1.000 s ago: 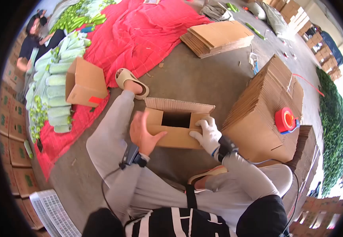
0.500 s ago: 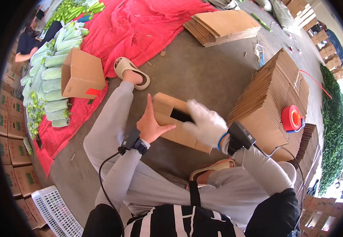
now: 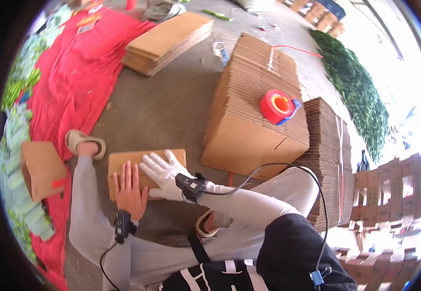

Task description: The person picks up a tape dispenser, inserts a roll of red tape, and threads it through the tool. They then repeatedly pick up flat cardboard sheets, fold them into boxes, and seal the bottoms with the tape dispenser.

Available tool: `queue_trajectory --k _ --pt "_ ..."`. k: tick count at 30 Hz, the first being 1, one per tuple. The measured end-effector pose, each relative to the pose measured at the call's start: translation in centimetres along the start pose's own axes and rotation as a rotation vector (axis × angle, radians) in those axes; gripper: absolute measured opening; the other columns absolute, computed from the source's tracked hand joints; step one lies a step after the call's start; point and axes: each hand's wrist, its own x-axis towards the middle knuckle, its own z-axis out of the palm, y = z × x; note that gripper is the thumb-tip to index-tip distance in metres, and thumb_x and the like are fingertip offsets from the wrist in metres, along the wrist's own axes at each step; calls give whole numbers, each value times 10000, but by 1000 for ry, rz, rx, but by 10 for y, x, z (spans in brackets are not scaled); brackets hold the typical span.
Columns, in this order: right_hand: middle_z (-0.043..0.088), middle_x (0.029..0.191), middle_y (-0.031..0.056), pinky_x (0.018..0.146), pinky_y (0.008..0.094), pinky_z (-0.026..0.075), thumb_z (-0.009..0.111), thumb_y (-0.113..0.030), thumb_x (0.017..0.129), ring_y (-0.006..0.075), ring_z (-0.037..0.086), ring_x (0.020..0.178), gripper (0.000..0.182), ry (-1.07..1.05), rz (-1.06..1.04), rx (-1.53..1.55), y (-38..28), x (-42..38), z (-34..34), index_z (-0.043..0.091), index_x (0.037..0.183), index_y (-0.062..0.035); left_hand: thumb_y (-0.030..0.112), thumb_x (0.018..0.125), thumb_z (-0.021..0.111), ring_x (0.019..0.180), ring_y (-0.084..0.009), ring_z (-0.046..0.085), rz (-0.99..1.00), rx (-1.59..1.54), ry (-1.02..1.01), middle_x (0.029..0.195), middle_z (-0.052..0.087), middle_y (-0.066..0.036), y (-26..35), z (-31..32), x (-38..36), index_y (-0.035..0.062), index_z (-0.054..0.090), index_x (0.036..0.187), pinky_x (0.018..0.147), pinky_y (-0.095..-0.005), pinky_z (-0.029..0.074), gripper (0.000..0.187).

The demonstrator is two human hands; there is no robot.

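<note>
A cardboard box (image 3: 123,157) with its top flaps closed lies on the floor between my legs. My left hand (image 3: 132,193), bare, rests flat on its left part with the fingers stretched. On the box's right part lies my right hand (image 3: 164,174), in a white glove, fingers spread. The two hands are side by side, and neither holds anything. Right of the box stands a big stack of flattened cartons (image 3: 254,136), with a red tape roll in a blue-edged dispenser (image 3: 277,106) on top.
Another box (image 3: 43,169) stands at the left, by net-wrapped vegetables (image 3: 23,179) and a red cloth (image 3: 74,72). Flat cartons (image 3: 171,41) lie ahead. A second carton stack (image 3: 324,160) and green netting (image 3: 351,72) are at the right.
The view has turned right. The box between my legs was open with a dark gap and now looks closed. Both hands have come down flat onto it.
</note>
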Motion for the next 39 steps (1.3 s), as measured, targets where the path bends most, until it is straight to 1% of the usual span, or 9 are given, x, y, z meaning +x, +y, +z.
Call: queue_trajectory --k 4,7,9,13,15,20,27,33,39 --pt "676 1173 206 949 432 533 680 -344 867 357 650 1116 381 96 268 244 20 -27 -102 693 1158 -99 324 921 581 1523 -348 259 39 31 29 1619 316 -203 -5 9 -4 -4 312 1564 1244 -570 145 770" --pt "680 1043 138 861 351 547 618 -190 939 265 664 969 341 60 626 -480 89 -67 -221 613 1235 -21 324 917 591 1516 -349 270 22 38 32 1612 331 -196 1 5 2 -9 323 1557 1241 -559 169 769" --pt "686 1050 65 858 302 527 644 -251 981 166 640 902 331 689 1044 48 193 -137 -257 623 1222 -26 327 914 600 1513 -339 278 28 -9 -8 1609 338 -188 4 -3 5 -3 328 1554 1240 -547 180 769" --pt "707 1166 116 840 439 589 713 -348 941 218 703 995 419 552 1717 867 238 -170 -252 620 1249 -79 285 922 582 1503 -343 293 15 -38 -17 1613 325 -200 -1 -1 1 5 304 1565 1235 -538 188 755" --pt "719 1145 103 882 517 571 686 -393 923 270 690 1028 483 732 1233 1233 329 -212 -206 597 1268 -67 295 922 588 1502 -333 299 21 -50 -13 1613 330 -192 0 -2 1 12 311 1564 1234 -528 199 755" --pt "698 1005 77 798 373 592 606 -154 866 204 692 889 251 641 1164 1011 328 -197 -208 660 1085 -43 305 936 587 1499 -316 310 17 -84 5 1618 330 -173 -5 -5 3 2 297 1567 1233 -512 212 757" --pt "673 1053 54 901 357 535 635 -150 884 187 664 948 394 534 783 1233 76 -48 -210 577 1244 -2 319 951 583 1494 -305 322 -32 -133 21 1627 326 -153 -5 5 -3 8 265 1582 1234 -504 215 772" --pt "668 1101 127 902 375 550 880 -200 704 246 682 984 667 187 334 330 7 -1 -131 531 1246 -29 343 956 573 1496 -285 325 -23 -115 24 1627 330 -150 -5 3 -4 12 313 1566 1238 -497 209 741" --pt "681 1087 167 868 401 566 859 -240 714 345 702 992 636 1 296 269 -20 7 -97 559 1249 -71 349 992 538 1484 -290 345 -132 -424 152 1574 408 -179 -3 4 -7 0 400 1518 1239 -474 207 646"
